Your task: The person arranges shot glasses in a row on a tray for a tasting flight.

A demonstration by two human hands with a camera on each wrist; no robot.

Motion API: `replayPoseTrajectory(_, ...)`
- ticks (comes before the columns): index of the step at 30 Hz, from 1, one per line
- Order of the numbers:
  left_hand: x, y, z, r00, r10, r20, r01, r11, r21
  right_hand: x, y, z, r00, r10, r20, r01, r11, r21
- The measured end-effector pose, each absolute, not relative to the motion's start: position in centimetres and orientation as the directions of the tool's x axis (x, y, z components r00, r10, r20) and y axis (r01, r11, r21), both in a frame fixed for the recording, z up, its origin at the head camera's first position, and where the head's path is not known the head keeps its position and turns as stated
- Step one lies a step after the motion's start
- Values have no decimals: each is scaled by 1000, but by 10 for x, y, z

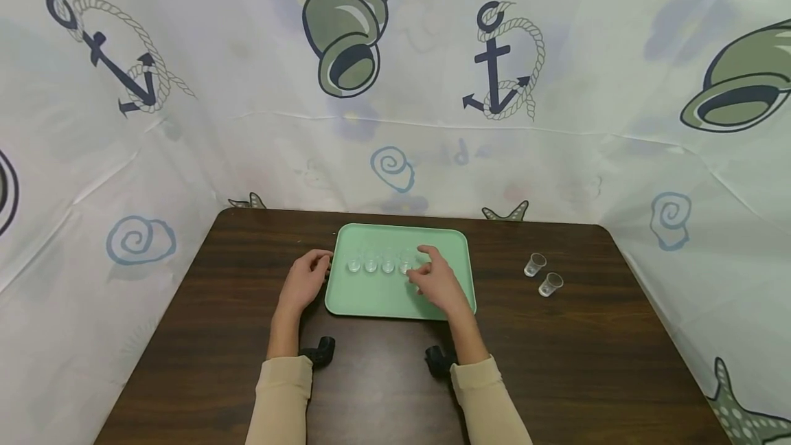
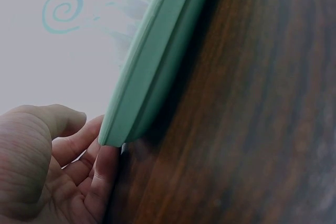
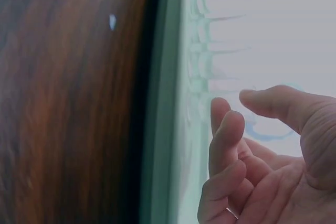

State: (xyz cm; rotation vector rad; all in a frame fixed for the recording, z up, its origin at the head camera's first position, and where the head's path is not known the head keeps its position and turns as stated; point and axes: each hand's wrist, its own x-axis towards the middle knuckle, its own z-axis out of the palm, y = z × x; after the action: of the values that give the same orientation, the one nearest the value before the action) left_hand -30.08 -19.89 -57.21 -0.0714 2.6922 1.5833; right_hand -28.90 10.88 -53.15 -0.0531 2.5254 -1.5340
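Observation:
A row of several small clear cups [image 1: 371, 265] stands on a light green tray [image 1: 395, 301]. My right hand [image 1: 440, 281] is over the tray's right half, thumb and fingers spread apart beside the rightmost cup [image 1: 404, 266]. From the right wrist view, the right hand [image 3: 262, 161] has a gap between thumb and fingers; whether it touches that cup I cannot tell. At the tray's left edge, my left hand [image 1: 305, 280] rests its fingers against the rim. The left wrist view has the left hand [image 2: 63, 171] with its fingers at the tray's corner and the thumb apart from it.
Two more clear cups [image 1: 535, 264] [image 1: 551, 285] stand on the dark wooden table [image 1: 556, 362], right of the tray. A white curtain [image 1: 259, 74] printed with shells and anchors surrounds the table. Each wrist carries a black camera mount [image 1: 321, 351].

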Motion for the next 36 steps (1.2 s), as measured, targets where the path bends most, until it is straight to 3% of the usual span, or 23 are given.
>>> replayPoseTrajectory(17, -299, -197, -572, -999, -29, -30, -41, 500, 865, -286, 159, -519, -996, -1, -86, 78, 406, -910)
replayPoseTrajectory(28, -298, -197, -575, -998, -36, -43, -56, 497, 866, -283, 200, -517, -982, 176, -62, 141, 486, -863)
replayPoseTrajectory(36, -297, -197, -571, -999, -38, -33, -47, 493, 869, -280, 225, -515, -979, 200, -48, 134, 442, -887)
